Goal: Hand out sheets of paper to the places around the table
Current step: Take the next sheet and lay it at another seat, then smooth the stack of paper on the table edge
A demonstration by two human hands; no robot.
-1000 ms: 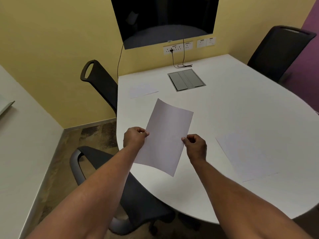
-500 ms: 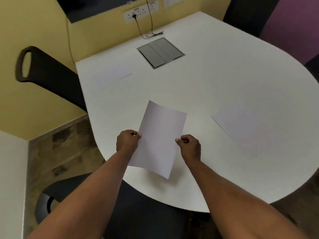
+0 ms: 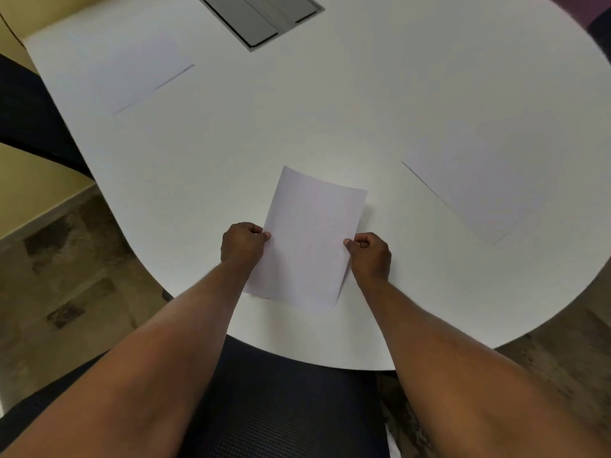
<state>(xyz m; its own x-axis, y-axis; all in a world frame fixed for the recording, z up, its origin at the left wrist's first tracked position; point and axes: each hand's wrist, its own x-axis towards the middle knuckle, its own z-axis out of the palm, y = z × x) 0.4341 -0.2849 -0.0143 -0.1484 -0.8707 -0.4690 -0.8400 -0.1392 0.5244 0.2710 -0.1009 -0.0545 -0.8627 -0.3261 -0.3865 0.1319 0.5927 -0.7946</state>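
Note:
A white sheet of paper [image 3: 309, 236] is held low over the near edge of the white table [image 3: 297, 127]. My left hand [image 3: 243, 242] pinches its left edge and my right hand [image 3: 370, 256] pinches its right edge. The sheet's far end curls up slightly. A second sheet [image 3: 479, 180] lies flat on the table to the right. A third sheet [image 3: 132, 71] lies flat at the far left of the table.
A grey cable hatch [image 3: 261, 14] is set into the table at the top. A dark chair seat [image 3: 281, 401] stands right below the held sheet at the table's near edge. Another dark chair [image 3: 29, 120] stands at the left.
The view has tipped down and closer to the table. Both hands have lowered the sheet toward the tabletop at the near edge, above the chair.

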